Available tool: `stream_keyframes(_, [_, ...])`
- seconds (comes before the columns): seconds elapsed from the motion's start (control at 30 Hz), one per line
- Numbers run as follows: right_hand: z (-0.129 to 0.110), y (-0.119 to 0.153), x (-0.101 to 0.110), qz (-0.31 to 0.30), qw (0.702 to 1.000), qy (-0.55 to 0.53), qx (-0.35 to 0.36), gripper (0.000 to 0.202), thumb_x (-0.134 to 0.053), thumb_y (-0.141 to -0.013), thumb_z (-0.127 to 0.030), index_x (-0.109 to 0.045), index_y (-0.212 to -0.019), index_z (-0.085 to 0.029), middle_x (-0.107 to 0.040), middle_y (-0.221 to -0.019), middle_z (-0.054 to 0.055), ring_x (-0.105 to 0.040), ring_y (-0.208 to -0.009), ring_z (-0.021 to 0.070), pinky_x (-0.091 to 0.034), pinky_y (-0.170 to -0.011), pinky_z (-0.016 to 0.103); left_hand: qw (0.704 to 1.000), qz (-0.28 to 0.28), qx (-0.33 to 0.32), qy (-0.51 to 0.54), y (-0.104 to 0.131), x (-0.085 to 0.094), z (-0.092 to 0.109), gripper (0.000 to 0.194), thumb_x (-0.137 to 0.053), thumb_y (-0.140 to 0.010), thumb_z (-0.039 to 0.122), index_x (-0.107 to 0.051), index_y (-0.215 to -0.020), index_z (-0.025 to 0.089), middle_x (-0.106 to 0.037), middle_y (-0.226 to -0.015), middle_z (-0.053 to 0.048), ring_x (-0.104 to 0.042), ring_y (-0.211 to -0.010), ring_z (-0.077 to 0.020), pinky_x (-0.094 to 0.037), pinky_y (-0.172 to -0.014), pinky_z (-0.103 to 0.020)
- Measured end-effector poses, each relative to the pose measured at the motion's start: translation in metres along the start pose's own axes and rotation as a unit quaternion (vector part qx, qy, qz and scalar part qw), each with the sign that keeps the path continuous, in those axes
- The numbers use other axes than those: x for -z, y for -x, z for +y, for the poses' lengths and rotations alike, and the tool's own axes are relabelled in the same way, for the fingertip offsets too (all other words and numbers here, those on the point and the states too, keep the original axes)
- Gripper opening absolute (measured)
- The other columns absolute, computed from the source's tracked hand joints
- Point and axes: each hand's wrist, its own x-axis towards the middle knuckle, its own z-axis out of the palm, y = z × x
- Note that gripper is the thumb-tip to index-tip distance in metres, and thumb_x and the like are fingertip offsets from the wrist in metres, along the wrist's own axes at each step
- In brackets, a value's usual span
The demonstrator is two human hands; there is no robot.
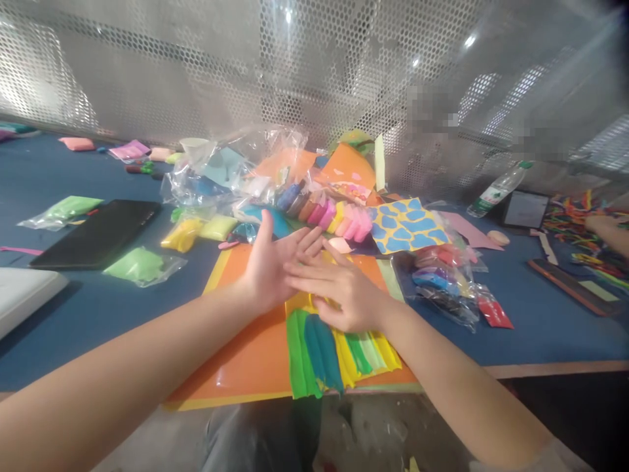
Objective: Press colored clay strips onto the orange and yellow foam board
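Observation:
My left hand (271,272) is turned palm up, thumb raised and fingers stretched out. Across its fingers lies my right hand (344,292), palm down with its fingers extended. Whether anything small sits between the two is hidden. Below them, on an orange sheet (236,357) with yellow edges, is a panel of clay strips (322,347) in green, teal and yellow. My right hand covers part of that panel. Just beyond the fingertips stands a row of coloured clay packs (339,219), with a small pale pink piece (340,245) near them.
A blue-and-yellow patterned card (410,225) lies behind right, near bagged clay (445,282) and a red packet (493,308). Yellow (181,234) and green clay bags (140,265) and a black tablet-like slab (101,233) sit left. A bottle (498,190) leans by the mesh wall; another person's hand (609,233) shows right.

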Motion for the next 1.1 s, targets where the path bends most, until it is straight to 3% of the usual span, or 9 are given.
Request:
stream_keyframes(0.1, [-0.001, -0.001, -0.001, 0.002, 0.998, 0.036, -0.047, 0.052, -0.045, -0.089, -0.021, -0.042, -0.141, -0.018, -0.046, -0.145, 0.005, -0.036, -0.139, 0.0195, -0.016, -0.119, 0.05, 1.0, -0.013, 0.006, 0.012, -0.001, 0.0, -0.002, 0.098, -0.023, -0.083, 0.076, 0.003, -0.152, 0.012, -0.02, -0.157, -0.011, -0.015, -0.146, -0.025, -0.025, -0.115, -0.037])
stream_keyframes(0.3, [-0.002, 0.0, 0.0, 0.133, 0.983, 0.123, -0.01, 0.034, -0.046, -0.088, -0.017, -0.066, -0.115, -0.019, -0.069, -0.118, 0.003, -0.061, -0.116, 0.0182, -0.03, -0.115, 0.043, 0.998, -0.038, -0.019, 0.039, 0.001, -0.001, -0.001, 0.093, -0.022, -0.085, 0.074, 0.002, -0.152, 0.015, -0.025, -0.156, -0.011, -0.018, -0.145, -0.0261, -0.028, -0.114, -0.039])
stream_keyframes(0.47, [-0.006, -0.006, 0.0, 0.027, 0.994, 0.109, 0.01, 0.046, -0.048, -0.091, -0.035, -0.053, -0.133, -0.02, -0.049, -0.142, 0.004, -0.042, -0.135, 0.0213, -0.018, -0.118, 0.048, 0.998, -0.028, 0.044, 0.038, 0.003, -0.009, -0.008, 0.098, -0.024, -0.082, 0.077, -0.008, -0.152, 0.011, -0.031, -0.153, -0.015, -0.026, -0.142, -0.0291, -0.024, -0.116, -0.04])
stream_keyframes(0.57, [-0.003, -0.005, 0.004, 0.051, 0.991, 0.116, -0.032, 0.046, -0.049, -0.091, -0.041, -0.055, -0.132, -0.019, -0.055, -0.137, 0.006, -0.046, -0.132, 0.0237, -0.01, -0.119, 0.052, 0.995, -0.06, 0.043, 0.071, 0.003, -0.009, -0.007, 0.098, -0.022, -0.083, 0.077, -0.007, -0.152, 0.01, -0.034, -0.152, -0.016, -0.031, -0.14, -0.029, -0.024, -0.116, -0.04])
stream_keyframes(0.67, [-0.003, -0.003, 0.007, 0.073, 0.993, 0.091, -0.004, 0.034, -0.048, -0.091, -0.032, -0.065, -0.119, -0.023, -0.065, -0.125, 0.003, -0.055, -0.124, 0.0222, -0.005, -0.119, 0.052, 0.994, -0.067, 0.009, 0.085, 0.002, -0.005, -0.003, 0.095, -0.023, -0.083, 0.076, -0.003, -0.153, 0.015, -0.034, -0.152, -0.012, -0.029, -0.141, -0.0263, -0.026, -0.115, -0.039])
stream_keyframes(0.77, [-0.006, -0.003, 0.005, 0.012, 0.998, 0.049, 0.04, 0.04, -0.05, -0.089, -0.03, -0.058, -0.127, -0.022, -0.058, -0.134, 0.003, -0.047, -0.132, 0.021, -0.007, -0.119, 0.051, 0.998, -0.028, 0.006, 0.06, 0.002, -0.004, -0.003, 0.093, -0.024, -0.083, 0.076, -0.004, -0.153, 0.017, -0.031, -0.154, -0.009, -0.026, -0.143, -0.0242, -0.027, -0.115, -0.037])
stream_keyframes(0.87, [-0.006, -0.003, 0.001, 0.013, 0.998, 0.056, 0.004, 0.052, -0.052, -0.089, -0.032, -0.047, -0.138, -0.017, -0.052, -0.14, 0.008, -0.042, -0.135, 0.0229, -0.01, -0.119, 0.052, 0.999, -0.002, 0.018, 0.047, 0.002, -0.007, -0.006, 0.095, -0.024, -0.084, 0.075, -0.01, -0.152, 0.011, -0.03, -0.154, -0.012, -0.027, -0.142, -0.0256, -0.029, -0.114, -0.037])
stream_keyframes(1.0, [-0.004, 0.0, 0.001, 0.084, 0.995, 0.06, -0.009, 0.04, -0.05, -0.088, -0.023, -0.059, -0.127, -0.021, -0.066, -0.124, 0.005, -0.054, -0.125, 0.022, -0.014, -0.119, 0.052, 0.998, -0.029, -0.024, 0.056, 0.002, -0.008, -0.006, 0.089, -0.022, -0.086, 0.073, -0.014, -0.152, 0.013, -0.034, -0.152, -0.01, -0.033, -0.14, -0.0241, -0.031, -0.113, -0.036])
stream_keyframes(1.1, [-0.006, -0.001, 0.0, 0.015, 0.999, 0.033, 0.028, 0.043, -0.051, -0.087, -0.023, -0.057, -0.129, -0.023, -0.059, -0.133, 0.003, -0.047, -0.131, 0.0203, -0.018, -0.119, 0.048, 0.998, -0.014, -0.038, 0.05, 0.001, -0.008, -0.006, 0.087, -0.024, -0.086, 0.072, -0.016, -0.152, 0.015, -0.037, -0.151, -0.009, -0.036, -0.138, -0.0239, -0.03, -0.113, -0.036])
